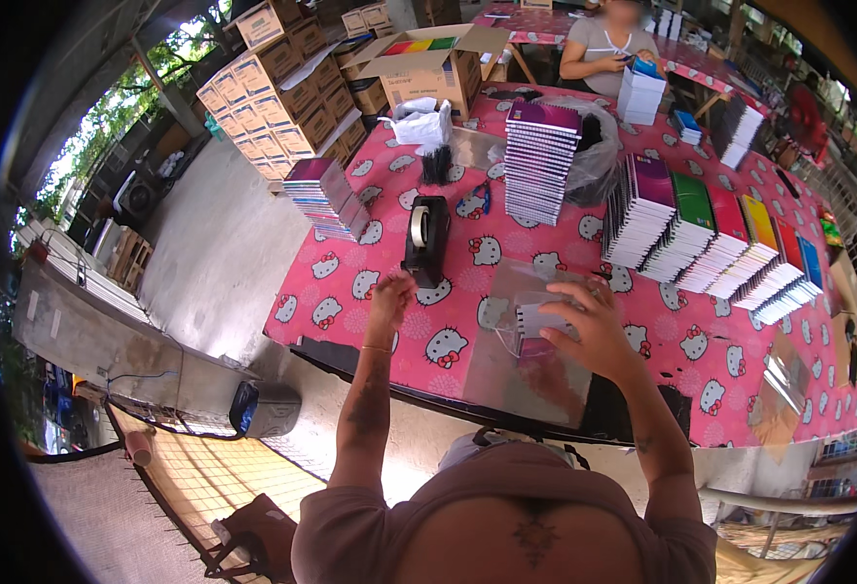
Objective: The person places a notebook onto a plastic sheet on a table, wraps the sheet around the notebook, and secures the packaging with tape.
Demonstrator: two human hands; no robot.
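My left hand [392,300] is closed, fingertips pinched together, just in front of a black tape dispenser [428,243] with a roll of clear tape. Whether a piece of tape is between the fingers is too small to see. My right hand [589,326] is curled over a small bundle of notebooks in clear plastic [537,323], thumb on the near side and fingers on the far side. The hand partly hides the bundle. Beneath it, a clear plastic sheet [487,365] lies at the table's near edge.
A pink patterned cloth [448,346] covers the table. Spiral notebooks stand in a tall purple stack [540,161], a left stack [326,200] and coloured rows [691,229] at right. Behind are an open carton [428,83] and piled boxes [273,92]. A co-worker [608,54] handles notebooks across the table.
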